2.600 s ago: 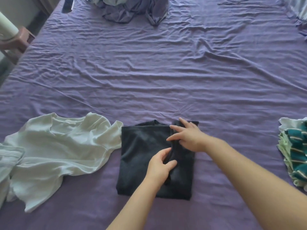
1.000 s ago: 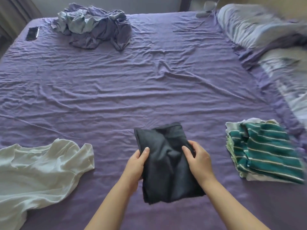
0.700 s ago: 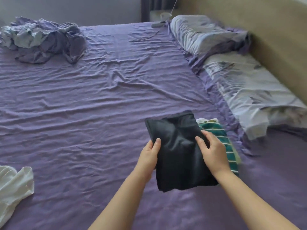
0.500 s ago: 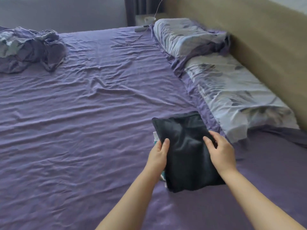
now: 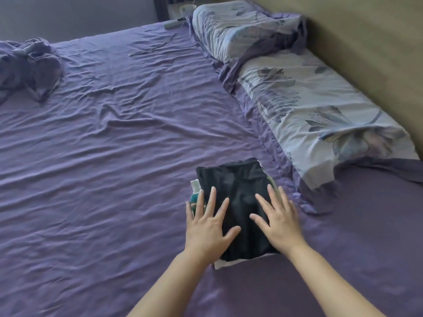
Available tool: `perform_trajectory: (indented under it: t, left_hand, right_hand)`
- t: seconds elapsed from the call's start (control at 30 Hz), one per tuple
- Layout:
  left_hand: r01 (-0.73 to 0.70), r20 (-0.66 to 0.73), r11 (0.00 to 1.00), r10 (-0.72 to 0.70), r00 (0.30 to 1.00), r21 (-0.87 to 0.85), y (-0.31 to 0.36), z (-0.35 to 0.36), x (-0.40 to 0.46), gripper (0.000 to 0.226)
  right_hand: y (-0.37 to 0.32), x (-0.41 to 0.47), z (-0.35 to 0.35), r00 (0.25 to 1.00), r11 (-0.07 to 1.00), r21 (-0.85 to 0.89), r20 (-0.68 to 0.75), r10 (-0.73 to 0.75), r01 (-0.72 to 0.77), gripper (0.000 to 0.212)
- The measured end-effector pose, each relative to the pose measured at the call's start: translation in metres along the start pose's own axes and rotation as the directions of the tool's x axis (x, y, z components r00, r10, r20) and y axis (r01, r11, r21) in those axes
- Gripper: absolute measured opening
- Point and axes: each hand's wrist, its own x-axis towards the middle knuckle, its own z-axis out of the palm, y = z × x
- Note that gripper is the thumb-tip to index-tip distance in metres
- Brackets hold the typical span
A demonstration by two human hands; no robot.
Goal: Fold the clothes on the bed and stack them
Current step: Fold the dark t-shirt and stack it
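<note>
The folded dark garment (image 5: pixel 238 202) lies in the lower middle of the frame, right of centre, on top of a small stack of folded clothes (image 5: pixel 195 195). Its long axis runs from the lower edge toward the upper part of the frame, leaning slightly left at the far end, where a seamed hem edge points away from the person. Under it only slivers of the stack show: white and teal at the left side, a pale corner at the near edge, a thin light strip on the right. How many pieces lie below cannot be told.

Two hands rest flat on the garment. The left hand (image 5: pixel 207 229) covers its near left part, fingers spread wide, the outer ones reaching over the stack's left edge. The right hand (image 5: pixel 280 225) lies on the near right part, fingers also spread and straight. Neither pinches any cloth.

The stack sits on a wrinkled purple sheet (image 5: pixel 114 156). Two floral pillows (image 5: pixel 320 106) line the right side, the nearer one just beside the stack. One crumpled heap of purple clothing (image 5: pixel 29 65) lies in the upper left, well apart.
</note>
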Motion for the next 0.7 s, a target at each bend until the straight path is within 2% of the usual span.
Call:
perform_trajectory:
  t: [0.03, 0.07, 0.2, 0.27, 0.33, 0.5, 0.63, 0.7]
  left_hand:
    - [0.018, 0.046, 1.0, -0.019, 0.999, 0.024, -0.006, 0.004, 0.001, 0.085]
    - [0.039, 0.091, 0.999, -0.042, 0.995, 0.029, -0.011, 0.009, 0.002, 0.084]
    - [0.097, 0.188, 0.995, -0.094, 0.978, -0.009, -0.018, 0.019, 0.006, 0.081]
    - [0.105, 0.2, 0.994, -0.099, 0.975, -0.021, -0.019, 0.019, 0.009, 0.081]
    - [0.106, 0.195, 0.993, -0.095, 0.976, -0.045, -0.018, 0.016, 0.008, 0.08]
    - [0.149, 0.132, 0.962, -0.121, 0.984, -0.231, -0.026, 0.008, -0.022, 0.067]
    - [0.205, 0.135, 0.877, -0.161, 0.978, -0.434, -0.066, -0.003, -0.071, 0.059]
    - [0.217, 0.11, 0.888, -0.189, 0.976, -0.405, -0.093, -0.008, -0.1, 0.059]
  right_hand:
    - [0.003, -0.001, 0.003, 0.997, 0.999, -0.048, 0.071, 0.021, -0.017, 0.097]
    - [0.007, -0.002, 0.007, 0.988, 0.994, -0.098, 0.142, 0.056, -0.043, 0.101]
    - [0.008, 0.001, 0.017, 0.965, 0.986, -0.14, 0.23, 0.124, -0.094, 0.076]
    - [0.003, 0.003, 0.015, 0.956, 0.979, -0.172, 0.253, 0.151, -0.109, 0.064]
    - [-0.003, 0.002, 0.008, 0.948, 0.97, -0.211, 0.263, 0.178, -0.123, 0.061]
    - [-0.041, -0.004, -0.008, 0.983, 0.97, -0.21, 0.113, 0.146, -0.12, 0.05]
    - [-0.094, -0.026, 0.003, 0.997, 0.999, 0.007, -0.067, -0.05, 0.05, 0.034]
    - [-0.132, -0.043, 0.017, 0.983, 0.988, 0.035, -0.105, -0.149, 0.153, 0.034]
